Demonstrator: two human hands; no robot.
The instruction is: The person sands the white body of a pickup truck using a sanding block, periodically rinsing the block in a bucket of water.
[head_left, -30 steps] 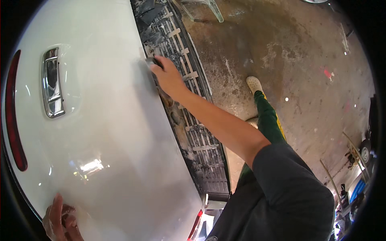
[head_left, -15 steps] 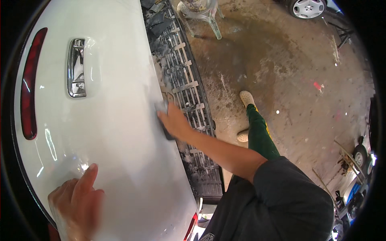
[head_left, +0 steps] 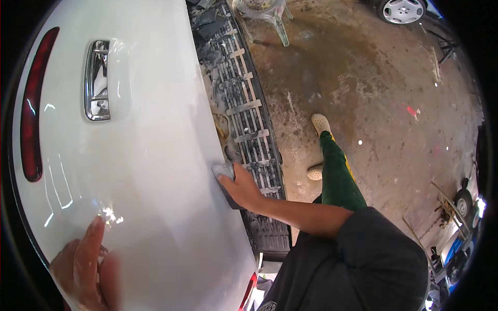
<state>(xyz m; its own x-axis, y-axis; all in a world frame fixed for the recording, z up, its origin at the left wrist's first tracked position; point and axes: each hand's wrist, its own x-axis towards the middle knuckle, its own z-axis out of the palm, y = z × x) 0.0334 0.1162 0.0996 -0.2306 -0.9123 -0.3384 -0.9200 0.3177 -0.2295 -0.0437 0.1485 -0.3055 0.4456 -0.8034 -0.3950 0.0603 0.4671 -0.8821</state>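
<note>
L hand [head_left: 83, 264] sits closest, at lower left edge of view: flat on the white car panel [head_left: 140, 155], fingers spread and pointing up the panel, holding nothing. It's blurred, so can't tell more about the fingers.

R hand [head_left: 239, 187] reaches across from the dark-sleeved arm at lower right. It presses a small grey sanding pad [head_left: 223, 171] against the right edge of the white panel, fingers curled over the pad, thumb side toward the panel. Pad is mostly covered by the hand; only its upper-left corner shows. Can't tell exactly what kind of pad it is.

Just beside the R hand, along the panel edge, runs a black plastic grille strip [head_left: 249, 129] w/ slats, streaked w/ whitish residue, esp. near its upper end. A red lamp [head_left: 248, 291] peeks out under the panel near the bottom edge.

Further up the panel: chrome handle [head_left: 97, 80] in a shallow recess, and a long red light strip [head_left: 33, 103] at the far left rim.

Below, on the stained concrete floor [head_left: 373, 103]: the person's green trouser leg [head_left: 337, 171] and pale shoe [head_left: 321, 124]. Far off: clear plastic stool [head_left: 262, 13] at top, a car wheel [head_left: 402, 9] top right, tools & clutter [head_left: 451, 228] at right rim.
</note>
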